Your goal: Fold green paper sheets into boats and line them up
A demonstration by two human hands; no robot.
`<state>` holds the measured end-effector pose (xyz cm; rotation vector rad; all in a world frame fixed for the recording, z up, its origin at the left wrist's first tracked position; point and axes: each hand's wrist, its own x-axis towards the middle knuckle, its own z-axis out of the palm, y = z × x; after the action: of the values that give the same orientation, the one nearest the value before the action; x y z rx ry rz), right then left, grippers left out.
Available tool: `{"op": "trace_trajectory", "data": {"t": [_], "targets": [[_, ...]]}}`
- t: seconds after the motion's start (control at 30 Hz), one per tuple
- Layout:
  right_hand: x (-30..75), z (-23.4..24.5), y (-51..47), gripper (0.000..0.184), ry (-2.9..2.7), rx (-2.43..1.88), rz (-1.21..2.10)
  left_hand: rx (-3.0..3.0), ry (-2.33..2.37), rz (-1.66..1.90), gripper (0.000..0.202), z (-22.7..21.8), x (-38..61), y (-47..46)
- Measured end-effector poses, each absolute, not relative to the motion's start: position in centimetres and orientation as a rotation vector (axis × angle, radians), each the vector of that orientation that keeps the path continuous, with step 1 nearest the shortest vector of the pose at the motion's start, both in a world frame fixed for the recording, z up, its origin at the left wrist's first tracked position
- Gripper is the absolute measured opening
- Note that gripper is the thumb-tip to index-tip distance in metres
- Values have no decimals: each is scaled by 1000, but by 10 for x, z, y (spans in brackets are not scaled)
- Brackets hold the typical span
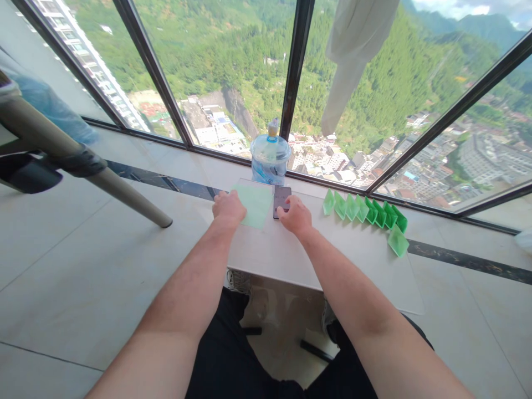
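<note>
A pale green square sheet of paper (256,205) lies flat on the low white table. My left hand (228,206) rests at its left edge, fingers loosely bent and partly hidden from above. To the right of the sheet is a dark smartphone (282,194), screen up. Over the phone's right side is my right hand (296,216), with thumb and forefinger apart above or on the screen; I cannot tell if they press it. Several folded green paper pieces (351,207) stand in a slanting row at the right, light ones left and darker ones right. One lighter folded piece (398,241) lies before the row's right end.
Behind the white table (353,260) a large clear water bottle (270,158) stands by the window. A beige pole-like leg (124,191) slants down at the left. A white curtain (357,50) hangs before the glass. My legs are under the table's front edge.
</note>
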<state>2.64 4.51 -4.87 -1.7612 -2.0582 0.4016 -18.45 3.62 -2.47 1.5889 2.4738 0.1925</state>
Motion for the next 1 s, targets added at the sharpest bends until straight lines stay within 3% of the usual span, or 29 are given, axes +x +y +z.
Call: {"op": "trace_trajectory", "data": {"t": [0.27, 0.53, 0.67, 1.0], "targets": [[32, -38, 73, 36, -2107, -1761, 576, 1556, 2460, 161, 63, -23, -184, 36], [20, -32, 28, 26, -2264, -1548, 428, 1577, 2456, 145, 58, -23, -183, 38], [-2, -31, -2, 35, -2640, -1346, 369, 1594, 2466, 125, 59, -23, -183, 38], [-22, -43, -12, 30, -2594, -1453, 446, 1562, 2486, 158, 57, -24, -185, 38]]}}
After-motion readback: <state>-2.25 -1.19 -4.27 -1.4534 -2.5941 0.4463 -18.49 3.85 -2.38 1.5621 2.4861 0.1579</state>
